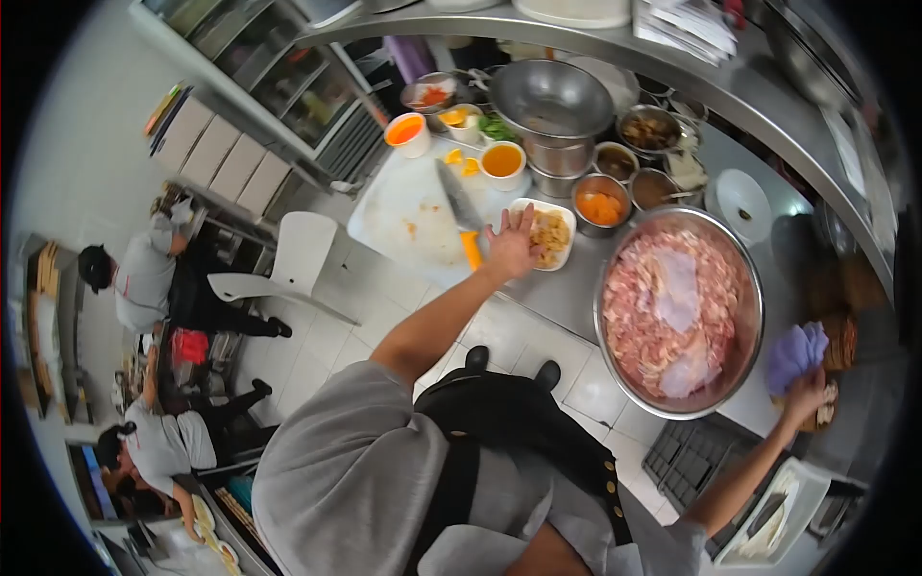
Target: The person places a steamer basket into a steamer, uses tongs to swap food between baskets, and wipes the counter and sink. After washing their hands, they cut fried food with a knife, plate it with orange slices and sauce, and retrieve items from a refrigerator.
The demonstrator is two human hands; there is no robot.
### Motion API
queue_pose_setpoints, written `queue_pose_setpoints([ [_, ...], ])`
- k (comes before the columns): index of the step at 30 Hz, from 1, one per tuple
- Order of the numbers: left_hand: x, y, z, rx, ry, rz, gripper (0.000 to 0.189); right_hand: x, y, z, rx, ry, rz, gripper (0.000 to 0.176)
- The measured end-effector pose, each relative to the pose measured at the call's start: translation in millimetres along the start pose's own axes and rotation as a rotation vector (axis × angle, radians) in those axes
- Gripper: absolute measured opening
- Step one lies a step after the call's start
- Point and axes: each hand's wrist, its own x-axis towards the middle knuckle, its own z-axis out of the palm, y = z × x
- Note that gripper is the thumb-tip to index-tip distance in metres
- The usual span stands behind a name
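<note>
My left hand [514,252] reaches over the counter with fingers spread, its fingertips at the near-left edge of a white square container [552,238] of chopped yellowish pieces. To its left are an orange-handled knife [459,197] and a white cutting board [408,216] with a few scraps. At the far right, my right hand [807,394] is closed at the lower edge of a crumpled purple cloth [797,353]. Its fingertips are small and partly hidden. Between my hands stands a large steel bowl [600,317] heaped with raw pink meat and a cloudy plastic-like sheet.
Tubs of orange liquid [502,163], a bowl of orange pieces [601,204] and an upper steel bowl [550,96] crowd the counter's back. A steel shelf [538,31] hangs above. Two co-workers [149,274] are at the left, near a white chair [288,264]. A crate [696,461] sits below.
</note>
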Motion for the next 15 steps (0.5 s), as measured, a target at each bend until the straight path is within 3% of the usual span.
queue_pose_setpoints([
  [2, -7, -23, -16, -0.211, 0.234, -0.123, 0.065, -11, -83, -58, 0.100, -0.034, -0.040, 0.028],
  [5, -23, -135, -8, -0.134, 0.328, -0.591, 0.056, -65, -151, -90, 0.502, -0.236, 0.000, 0.025],
  [6, -31, -162, -12, -0.064, 0.334, -0.685, 0.051, -89, -233, -112, 0.620, -0.281, -0.091, 0.025],
  [7, -38, -184, -15, -0.025, 0.243, -0.658, 0.041, -121, -271, -112, 0.805, -0.422, 0.078, 0.024],
  [8, -44, -198, -14, 0.014, 0.147, -0.625, 0.033, -153, -304, -94, 0.794, -0.365, 0.011, 0.023],
  [9, -42, -203, -9, 0.001, 0.137, -0.611, 0.033, -173, -359, -99, 0.741, -0.614, 0.161, 0.024],
  [10, -40, -209, -4, -0.002, 0.117, -0.531, 0.026, -200, -368, -59, 0.660, -0.695, -0.078, 0.019],
  [11, -38, -214, 2, -0.005, 0.097, -0.448, 0.020, -220, -401, -36, 0.644, -0.612, -0.176, 0.016],
  [12, -32, -216, 11, -0.034, 0.231, -0.367, 0.018, -231, -436, -30, 0.559, -0.630, -0.109, 0.015],
  [15, -6, -220, 10, -0.245, 0.278, -0.182, 0.022, -270, -446, 48, 0.246, -0.461, -0.111, 0.014],
])
